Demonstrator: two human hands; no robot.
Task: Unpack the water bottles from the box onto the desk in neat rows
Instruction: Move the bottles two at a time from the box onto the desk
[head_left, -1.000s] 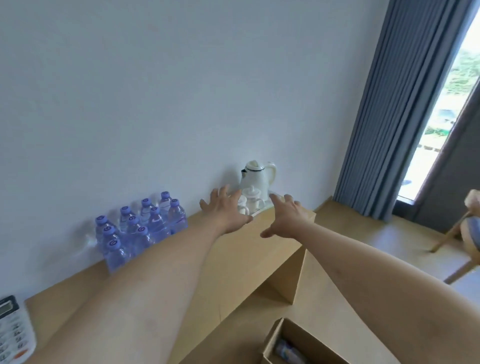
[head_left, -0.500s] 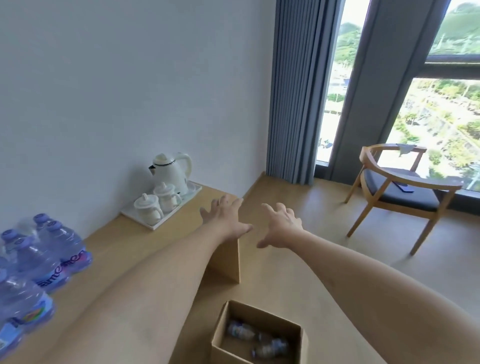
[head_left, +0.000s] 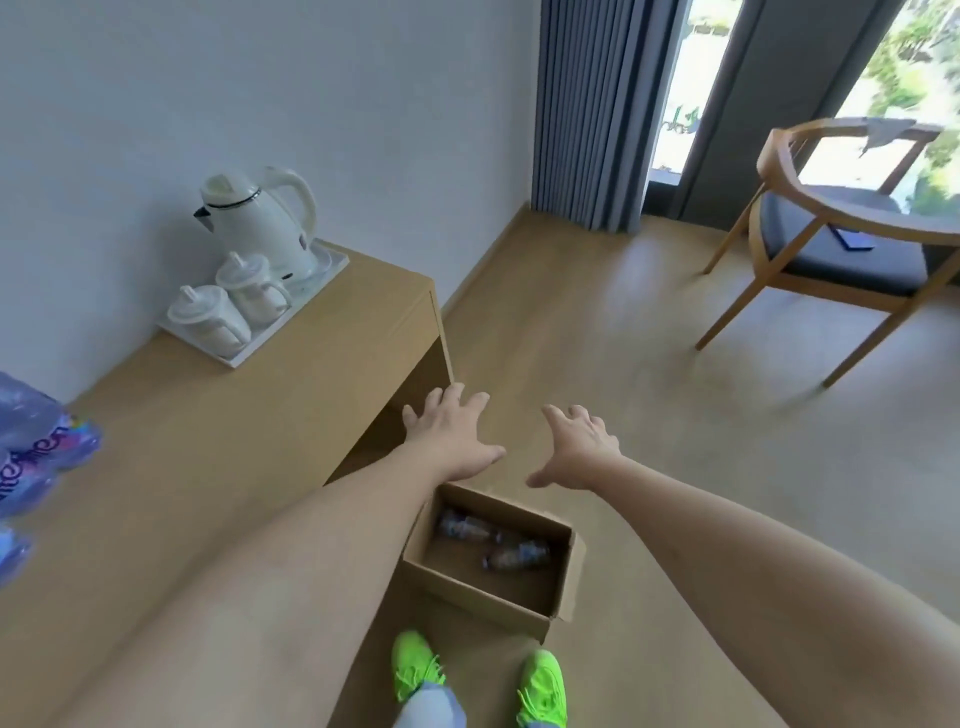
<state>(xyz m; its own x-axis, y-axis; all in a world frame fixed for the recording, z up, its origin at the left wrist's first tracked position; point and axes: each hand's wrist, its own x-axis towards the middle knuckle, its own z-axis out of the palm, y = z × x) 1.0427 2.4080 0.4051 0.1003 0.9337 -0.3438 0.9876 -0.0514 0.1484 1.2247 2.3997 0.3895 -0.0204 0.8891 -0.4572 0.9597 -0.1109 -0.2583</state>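
An open cardboard box (head_left: 564, 577) stands on the floor beside the wooden desk (head_left: 218, 447). Two water bottles (head_left: 491, 540) lie on their sides inside it. More bottles (head_left: 36, 457) with purple labels stand on the desk at the far left edge of view, partly cut off. My left hand (head_left: 452, 436) and my right hand (head_left: 579, 449) are stretched out above the far side of the box, fingers spread, both holding nothing.
A white kettle (head_left: 260, 223) and two lidded cups (head_left: 228, 306) sit on a white tray (head_left: 248, 352) at the desk's far end. A wooden armchair (head_left: 852, 234) stands at the right by the curtain (head_left: 587, 109). My green shoes (head_left: 478, 680) are just in front of the box.
The view has swung right and down from the desk toward the floor. Both hands moved off the desk and now hover over the box; the bottles on the desk slid to the left edge.
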